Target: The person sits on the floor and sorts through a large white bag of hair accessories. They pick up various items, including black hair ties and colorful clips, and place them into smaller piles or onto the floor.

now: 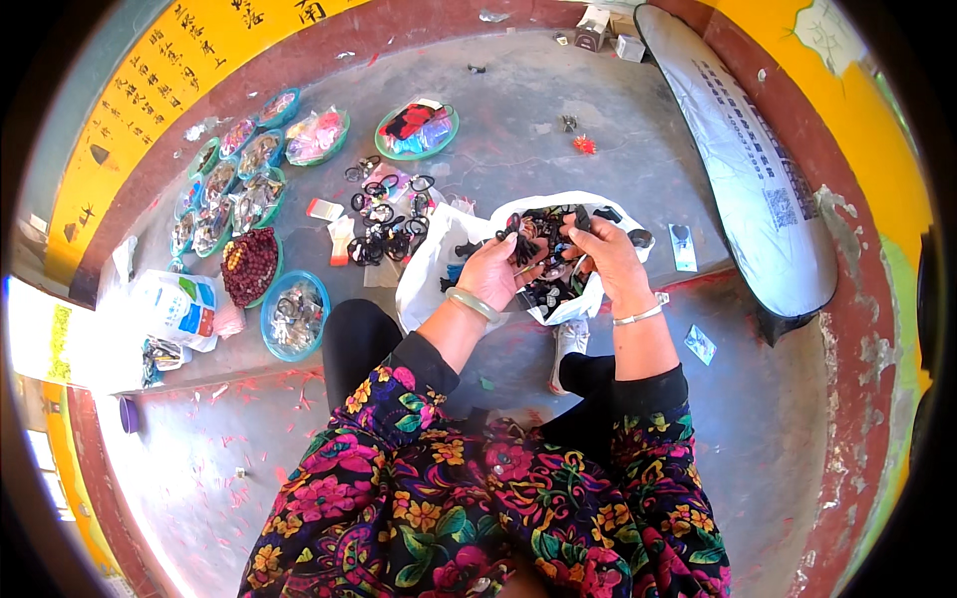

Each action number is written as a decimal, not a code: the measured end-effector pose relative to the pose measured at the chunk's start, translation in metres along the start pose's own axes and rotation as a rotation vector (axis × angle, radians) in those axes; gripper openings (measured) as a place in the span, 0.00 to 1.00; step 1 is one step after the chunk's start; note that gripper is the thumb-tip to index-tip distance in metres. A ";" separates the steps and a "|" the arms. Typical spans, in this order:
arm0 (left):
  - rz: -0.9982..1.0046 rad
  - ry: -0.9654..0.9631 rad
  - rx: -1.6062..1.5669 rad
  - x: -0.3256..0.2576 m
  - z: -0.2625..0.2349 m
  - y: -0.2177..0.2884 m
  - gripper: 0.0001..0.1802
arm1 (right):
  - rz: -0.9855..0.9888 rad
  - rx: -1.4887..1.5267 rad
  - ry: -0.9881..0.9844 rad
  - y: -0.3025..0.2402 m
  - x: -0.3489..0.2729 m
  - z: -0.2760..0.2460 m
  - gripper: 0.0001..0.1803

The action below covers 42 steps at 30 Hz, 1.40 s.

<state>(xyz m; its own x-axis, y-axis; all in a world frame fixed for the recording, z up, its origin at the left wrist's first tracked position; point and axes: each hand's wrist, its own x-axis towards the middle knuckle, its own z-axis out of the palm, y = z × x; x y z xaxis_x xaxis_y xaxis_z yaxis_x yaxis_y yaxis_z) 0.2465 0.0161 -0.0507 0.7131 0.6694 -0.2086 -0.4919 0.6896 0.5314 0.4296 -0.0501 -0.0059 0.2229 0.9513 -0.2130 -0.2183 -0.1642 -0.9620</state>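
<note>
A white bag point(424, 269) lies spread open in front of me, full of dark hair ties and small accessories point(550, 292). Over its left part, my left hand point(488, 271) is closed round a bunch of black hair ties point(520, 249), palm turned up. My right hand point(613, 261) is over the bag's right part, thumb and fingers pinched together at a small dark thing that I cannot make out. Beyond the bag to the left, a loose pile of black hair ties point(387, 237) lies on the floor, partly on clear plastic.
Several baskets of packed accessories point(259, 154) crowd the left, with a blue basket point(296, 351) nearer and a green one point(451, 145) farther off. A white plastic bag point(174, 307) stands at far left. Flat cards point(682, 247) lie right; a long silver-covered board point(743, 164) leans along the wall.
</note>
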 end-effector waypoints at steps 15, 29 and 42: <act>0.008 0.434 0.572 -0.053 -0.058 0.034 0.13 | -0.085 0.114 0.178 -0.026 -0.001 -0.012 0.12; 0.118 0.289 0.866 -0.068 0.001 0.025 0.17 | -0.292 -0.857 -0.368 0.015 -0.016 0.069 0.20; 0.212 0.415 0.811 -0.080 -0.051 0.035 0.10 | -0.349 -1.115 -0.400 0.032 -0.016 0.064 0.13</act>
<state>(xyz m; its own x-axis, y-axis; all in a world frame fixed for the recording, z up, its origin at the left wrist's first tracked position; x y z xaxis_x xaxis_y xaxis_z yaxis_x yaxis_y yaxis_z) 0.1468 0.0008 -0.0574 0.3358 0.9121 -0.2351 0.0188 0.2430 0.9698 0.3582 -0.0541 -0.0221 -0.2427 0.9694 -0.0373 0.7675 0.1684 -0.6185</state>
